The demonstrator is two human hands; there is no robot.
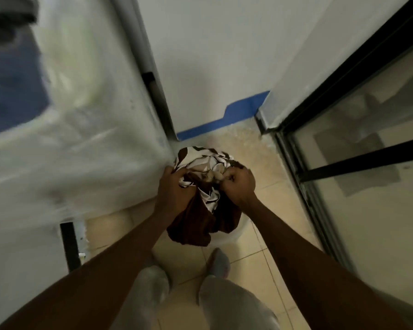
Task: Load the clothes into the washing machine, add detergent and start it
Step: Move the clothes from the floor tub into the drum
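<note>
A bundle of brown and white patterned clothes (202, 160) sits bunched above a white laundry basket (234, 234) on the tiled floor. My left hand (174, 189) grips the left side of the bundle and my right hand (240, 182) grips its right side, both fists closed in the fabric. A dark brown garment (196, 222) hangs down over the basket's front. The washing machine (69, 139), white and wrapped in plastic film, stands blurred at the left, its top close to my left hand.
A white wall with a blue tape strip (227, 117) lies ahead. A black-framed glass sliding door (355, 151) runs along the right. My feet in grey socks (218, 263) stand on beige tiles just behind the basket.
</note>
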